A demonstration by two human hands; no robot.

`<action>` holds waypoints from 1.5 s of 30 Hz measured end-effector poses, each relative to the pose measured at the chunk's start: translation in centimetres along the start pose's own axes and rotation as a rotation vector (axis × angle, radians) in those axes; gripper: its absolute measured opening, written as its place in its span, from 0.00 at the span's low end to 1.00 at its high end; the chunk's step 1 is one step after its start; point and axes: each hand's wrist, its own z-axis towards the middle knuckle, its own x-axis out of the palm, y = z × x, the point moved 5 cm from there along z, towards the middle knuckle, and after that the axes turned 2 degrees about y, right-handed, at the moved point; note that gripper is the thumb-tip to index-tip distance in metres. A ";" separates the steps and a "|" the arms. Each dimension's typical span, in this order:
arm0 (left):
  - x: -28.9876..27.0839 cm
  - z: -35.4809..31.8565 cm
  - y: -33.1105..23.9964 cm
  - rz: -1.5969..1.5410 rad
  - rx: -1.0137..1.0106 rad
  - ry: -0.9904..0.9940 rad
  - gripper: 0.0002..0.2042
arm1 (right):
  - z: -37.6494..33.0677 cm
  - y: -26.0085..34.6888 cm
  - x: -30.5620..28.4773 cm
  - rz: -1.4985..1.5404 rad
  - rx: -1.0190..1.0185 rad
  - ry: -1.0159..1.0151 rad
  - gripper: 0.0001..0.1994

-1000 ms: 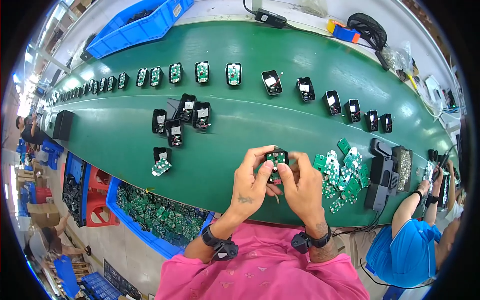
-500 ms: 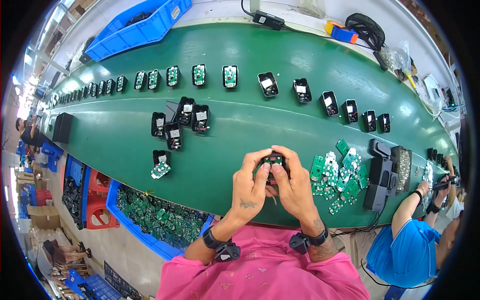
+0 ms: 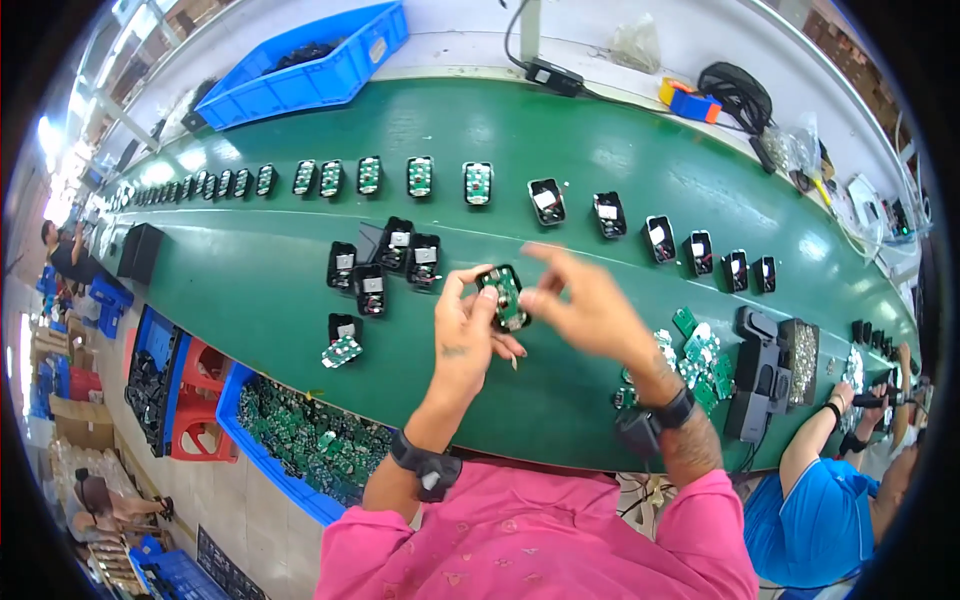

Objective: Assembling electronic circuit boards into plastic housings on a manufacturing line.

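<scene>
A small black plastic housing with a green circuit board (image 3: pixel 503 296) in it is gripped in my left hand (image 3: pixel 461 335), over the front of the bench. Beside it, my right hand (image 3: pixel 592 312) is blurred, with its index finger stretched out and its thumb near the board's right edge. A short pale strip or wire shows below the left fingers. To the left stands a group of black housings (image 3: pixel 371 291) with white parts inside. Closer to me, a loose board (image 3: pixel 342 350) leans on another housing. A heap of green circuit boards (image 3: pixel 707 362) lies to the right.
Across the green bench (image 3: pixel 560 130) runs a row of housings (image 3: pixel 478 185), boards showing in those on the left. A blue crate (image 3: pixel 290 88) stands at the back; a blue bin of boards (image 3: pixel 240 395) sits lower left. At right are dark devices (image 3: pixel 752 385) and a co-worker (image 3: pixel 815 515).
My hands have parted: the left has moved left with the housing, turning the board into view. My right hand has opened and shifted right. The whole view has tilted slightly.
</scene>
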 end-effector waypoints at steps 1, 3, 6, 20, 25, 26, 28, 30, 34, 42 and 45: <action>-0.5 0.6 -0.3 -0.105 -0.061 0.035 0.12 | 1.1 -0.3 -1.6 -0.392 -0.268 -0.268 0.29; -1.2 0.6 -0.7 -0.203 -0.111 0.068 0.11 | 4.3 0.1 -3.4 -0.763 -0.190 -0.353 0.35; -0.7 1.1 -1.0 -0.347 -0.150 0.172 0.09 | 8.0 -3.3 -3.1 -1.039 -0.247 -0.328 0.37; 4.4 16.1 0.7 0.461 0.159 0.009 0.17 | -6.9 -1.6 0.6 -0.795 -0.010 -0.202 0.37; 2.4 18.7 2.2 0.742 0.175 -0.035 0.23 | -8.8 -1.3 -1.6 -0.624 0.039 -0.329 0.36; 2.7 17.8 1.5 0.919 0.151 -0.042 0.24 | -9.7 -2.0 -4.0 -0.670 0.099 -0.397 0.32; 2.9 13.4 -0.2 0.938 0.383 -0.031 0.25 | -12.4 -4.2 -8.0 -0.827 0.357 -0.488 0.26; 5.1 7.4 -1.3 0.878 0.449 0.219 0.29 | -16.5 -7.3 -10.5 -0.858 0.486 -0.476 0.26; 4.9 -0.9 0.6 1.178 0.435 0.477 0.44 | -18.3 -9.4 -10.0 -0.667 0.436 -0.413 0.27; 8.2 -1.1 5.3 1.340 0.638 0.626 0.37 | -19.8 -8.8 -10.6 -0.600 0.367 -0.861 0.09; 7.7 -1.2 5.2 1.226 0.649 0.621 0.30 | -18.6 -9.0 -7.5 0.354 0.417 -0.868 0.05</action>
